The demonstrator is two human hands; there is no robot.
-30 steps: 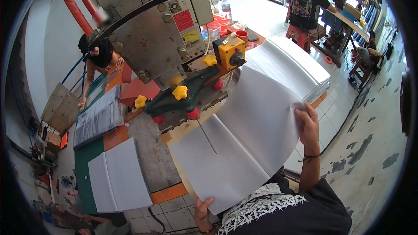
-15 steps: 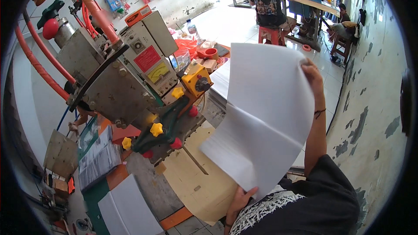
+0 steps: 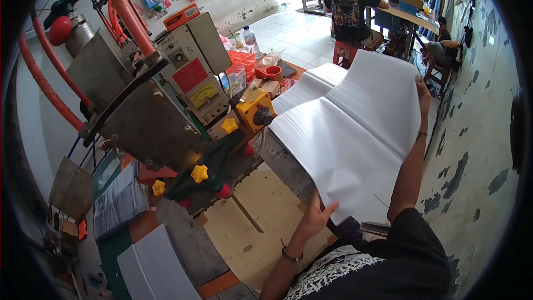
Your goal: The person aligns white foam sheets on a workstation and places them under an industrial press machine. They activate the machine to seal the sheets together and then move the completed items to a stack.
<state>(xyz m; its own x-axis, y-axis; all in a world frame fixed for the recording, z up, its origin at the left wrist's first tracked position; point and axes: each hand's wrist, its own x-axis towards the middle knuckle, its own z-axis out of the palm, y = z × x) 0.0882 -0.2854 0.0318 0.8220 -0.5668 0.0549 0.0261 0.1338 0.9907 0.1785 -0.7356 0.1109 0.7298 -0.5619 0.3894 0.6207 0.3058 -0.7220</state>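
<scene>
From my feed, the white sheet (image 3: 363, 125) fills the space right of the frame's centre, held up off the table between both hands. It is large, smooth and slightly glossy, greyish where shade falls and brightest along its left half. One straight crease runs diagonally across it, from upper left to lower right, and the two halves bend gently at that line. The lower half bows and dimples, with soft wrinkles gathering toward the bottom corner. There I see the left hand (image 3: 314, 219) pinching the edge, thumb uppermost, its other fingers partly hidden. At the right, the right hand (image 3: 423, 93) pinches the far edge near the upper corner. Behind the sheet, toward the upper centre, lies white material (image 3: 317, 82); a tan board (image 3: 261, 211) spreads at lower centre, beside the press (image 3: 141, 100) at left.
</scene>
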